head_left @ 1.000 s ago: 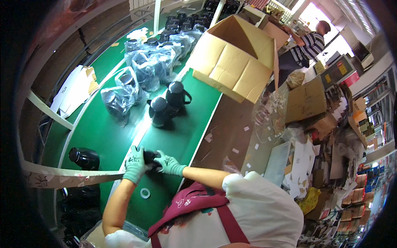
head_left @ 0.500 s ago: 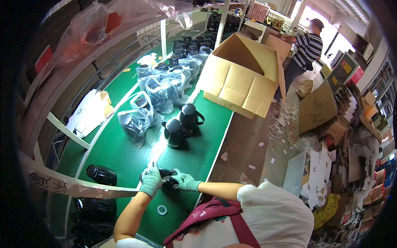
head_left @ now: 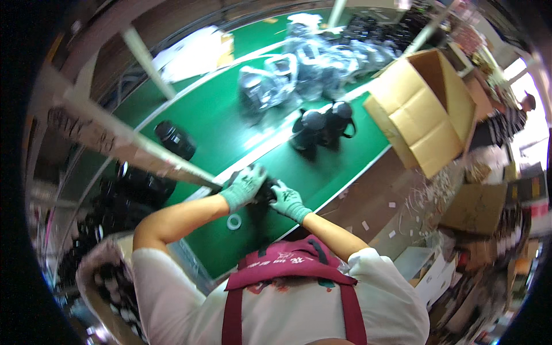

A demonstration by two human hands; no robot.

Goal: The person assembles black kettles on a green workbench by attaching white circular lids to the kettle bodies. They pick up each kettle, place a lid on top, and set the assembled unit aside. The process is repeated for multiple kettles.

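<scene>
Black blurred print (head_left: 288, 197) on both gloved hands (head_left: 246, 186)

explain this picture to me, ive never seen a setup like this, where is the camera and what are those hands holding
There is no robot here: a person is working with their own left hand and right hand, both in pale green gloves. The view looks down from a fisheye camera on the person's head, so straight edges bend.

Between them the hands hold a dark object, mostly hidden. On the green work surface are a pale ring close by, a black container lying on its side, two upright black jugs and items in clear plastic bags.
</scene>
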